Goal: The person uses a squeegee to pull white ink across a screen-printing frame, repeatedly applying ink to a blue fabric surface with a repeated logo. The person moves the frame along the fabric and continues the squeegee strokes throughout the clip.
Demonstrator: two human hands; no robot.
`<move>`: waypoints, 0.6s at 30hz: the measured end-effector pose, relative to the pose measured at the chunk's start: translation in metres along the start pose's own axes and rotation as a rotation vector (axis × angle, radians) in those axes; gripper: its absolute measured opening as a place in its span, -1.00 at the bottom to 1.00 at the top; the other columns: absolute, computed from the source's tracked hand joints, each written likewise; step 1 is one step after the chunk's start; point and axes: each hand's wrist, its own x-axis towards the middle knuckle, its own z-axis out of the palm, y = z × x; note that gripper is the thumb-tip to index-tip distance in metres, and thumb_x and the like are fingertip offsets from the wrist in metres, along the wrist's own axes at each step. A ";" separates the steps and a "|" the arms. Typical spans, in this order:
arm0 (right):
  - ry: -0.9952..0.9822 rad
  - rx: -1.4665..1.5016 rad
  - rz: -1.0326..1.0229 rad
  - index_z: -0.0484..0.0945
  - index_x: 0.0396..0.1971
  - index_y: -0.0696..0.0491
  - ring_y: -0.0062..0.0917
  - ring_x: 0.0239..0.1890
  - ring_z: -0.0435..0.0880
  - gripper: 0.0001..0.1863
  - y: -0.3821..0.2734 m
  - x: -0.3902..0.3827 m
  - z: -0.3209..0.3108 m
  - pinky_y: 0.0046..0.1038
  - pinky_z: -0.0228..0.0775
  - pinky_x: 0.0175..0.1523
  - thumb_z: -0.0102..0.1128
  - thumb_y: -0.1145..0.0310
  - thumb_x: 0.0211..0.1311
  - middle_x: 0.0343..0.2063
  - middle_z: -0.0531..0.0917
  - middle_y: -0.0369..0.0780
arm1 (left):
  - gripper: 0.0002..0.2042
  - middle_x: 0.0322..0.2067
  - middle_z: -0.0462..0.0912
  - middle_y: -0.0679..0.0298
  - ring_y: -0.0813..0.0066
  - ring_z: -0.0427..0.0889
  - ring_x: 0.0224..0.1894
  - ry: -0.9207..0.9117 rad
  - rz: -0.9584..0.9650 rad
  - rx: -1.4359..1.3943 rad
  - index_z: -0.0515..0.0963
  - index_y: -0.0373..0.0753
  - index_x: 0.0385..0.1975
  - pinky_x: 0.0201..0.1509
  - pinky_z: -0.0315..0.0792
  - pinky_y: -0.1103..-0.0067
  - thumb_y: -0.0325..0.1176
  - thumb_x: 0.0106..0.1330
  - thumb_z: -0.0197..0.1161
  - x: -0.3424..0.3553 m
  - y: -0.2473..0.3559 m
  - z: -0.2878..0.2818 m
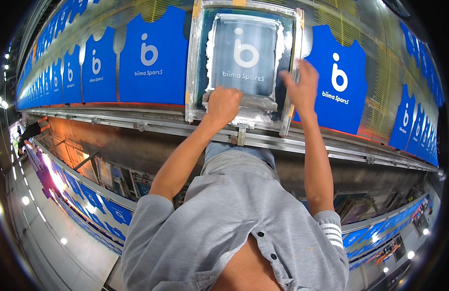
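A screen-printing frame (299,36) lies on the long table in front of me, with a dark mesh and whitish tape bordering its clear middle. A pale round logo with lettering shows through the mesh (225,41). My left hand (224,103) is closed over the left part of a squeegee (258,102), which lies across the near end of the mesh. My right hand (303,87) hovers at the frame's right side, thumb stretched toward the mesh and fingers apart, holding nothing. Whether it touches the frame I cannot tell.
Blue sleeveless shirt panels (154,53) with white logos lie in a row to the left; another panel (337,80) lies right of the frame. A metal rail (263,139) runs along the table's near edge. Further tables with blue panels (120,213) stand behind me.
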 end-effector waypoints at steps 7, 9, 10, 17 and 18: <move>-0.069 0.351 0.638 0.64 -0.01 0.19 -0.31 -0.22 0.65 -0.53 0.082 0.005 0.040 -0.32 0.46 -0.03 0.26 0.05 0.37 -0.23 0.71 -0.07 | -0.68 -0.41 0.75 0.00 0.01 0.76 -0.31 -0.338 -0.058 0.030 0.80 -0.16 -0.26 -0.23 0.61 0.22 -0.53 -0.06 0.28 0.034 -0.009 -0.036; -0.090 0.403 0.727 0.69 -0.14 0.19 -0.49 -0.37 0.61 -0.56 0.075 0.008 0.034 -0.38 0.42 -0.20 0.26 0.05 0.37 -0.43 0.70 -0.15 | -0.84 -0.44 0.74 -0.02 0.02 0.77 -0.31 -0.290 -0.050 0.040 0.76 -0.20 -0.45 -0.23 0.63 0.22 -0.50 -0.04 0.31 0.071 -0.020 -0.052; -0.083 0.380 0.712 0.69 -0.14 0.19 -0.48 -0.37 0.61 -0.56 0.072 0.008 0.031 -0.38 0.43 -0.20 0.26 0.05 0.37 -0.44 0.70 -0.15 | -0.83 -0.42 0.75 -0.01 0.02 0.77 -0.30 -0.279 -0.076 0.050 0.77 -0.19 -0.42 -0.21 0.64 0.21 -0.49 -0.03 0.31 0.095 -0.026 -0.064; -0.092 0.335 0.724 0.69 -0.19 0.19 -0.53 -0.41 0.61 -0.63 0.046 0.020 0.012 -0.40 0.45 -0.25 0.34 0.14 0.32 -0.49 0.70 -0.19 | -0.66 -0.24 0.77 0.02 0.03 0.75 -0.14 -0.045 -0.043 0.108 0.78 -0.10 -0.13 -0.04 0.62 0.21 -0.42 0.06 0.26 0.254 -0.081 -0.096; -0.081 0.319 0.700 0.69 -0.19 0.20 -0.52 -0.42 0.61 -0.63 0.048 0.020 0.013 -0.40 0.45 -0.25 0.34 0.14 0.32 -0.49 0.69 -0.19 | -0.68 -0.25 0.78 0.03 0.04 0.76 -0.15 -0.057 -0.042 0.143 0.78 -0.09 -0.15 -0.06 0.62 0.24 -0.42 0.06 0.28 0.262 -0.082 -0.095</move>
